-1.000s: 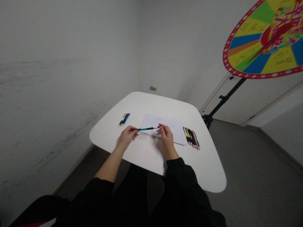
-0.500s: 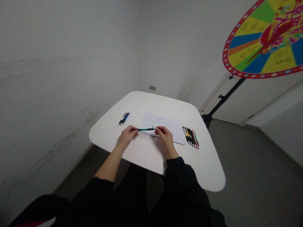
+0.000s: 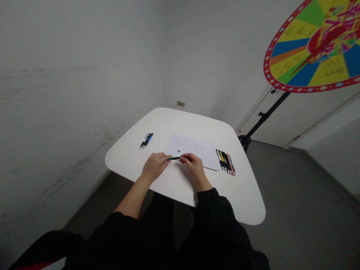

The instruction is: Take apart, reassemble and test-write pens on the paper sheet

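A green and black pen (image 3: 173,158) is held level over the white table (image 3: 168,123), between both hands. My left hand (image 3: 155,165) pinches its left end. My right hand (image 3: 192,166) pinches its right end, fingers closed. The hands are close together, just in front of a white sheet of paper (image 3: 194,148). A row of several pens (image 3: 225,162) lies right of the paper. Two pens, one blue (image 3: 146,140), lie at the left of the table.
A colourful prize wheel (image 3: 315,45) on a black stand (image 3: 261,119) stands at the right behind the table. Grey walls close in on the left and back. My black sleeves and lap fill the bottom of the view.
My hands have come closer together along the pen and shifted slightly toward me. Less of the pen shows between them than before.
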The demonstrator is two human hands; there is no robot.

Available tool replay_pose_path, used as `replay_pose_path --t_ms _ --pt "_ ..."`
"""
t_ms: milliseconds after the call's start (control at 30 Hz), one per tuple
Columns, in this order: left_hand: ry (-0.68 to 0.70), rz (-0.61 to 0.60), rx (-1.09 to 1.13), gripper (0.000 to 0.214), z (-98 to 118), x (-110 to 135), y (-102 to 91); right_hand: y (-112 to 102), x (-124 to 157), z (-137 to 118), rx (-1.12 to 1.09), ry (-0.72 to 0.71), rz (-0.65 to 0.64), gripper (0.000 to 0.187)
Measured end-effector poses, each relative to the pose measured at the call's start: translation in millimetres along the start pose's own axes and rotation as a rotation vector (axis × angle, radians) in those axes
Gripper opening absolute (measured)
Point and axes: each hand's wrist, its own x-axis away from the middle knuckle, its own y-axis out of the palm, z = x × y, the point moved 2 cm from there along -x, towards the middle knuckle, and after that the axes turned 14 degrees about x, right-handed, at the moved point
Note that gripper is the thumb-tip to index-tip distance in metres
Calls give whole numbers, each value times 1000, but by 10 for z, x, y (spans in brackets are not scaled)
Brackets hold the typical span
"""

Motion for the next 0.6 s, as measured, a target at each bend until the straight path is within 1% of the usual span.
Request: replay_pose_path --t_ms 100,200,367,500,600 --pt "76 -79 -57 45 36 14 43 -11 43 35 54 -38 -20 23" --pt "89 -131 -79 61 38 22 64 -27 70 70 97 -79 -32 22" --pt "21 -186 -131 68 54 24 47 -66 74 91 123 -98 17 20" --pt "-41 -233 -139 73 97 14 28 -77 64 84 137 -92 20 21" --pt "-86 -260 -142 73 119 8 23 -88 56 79 178 -104 46 23"
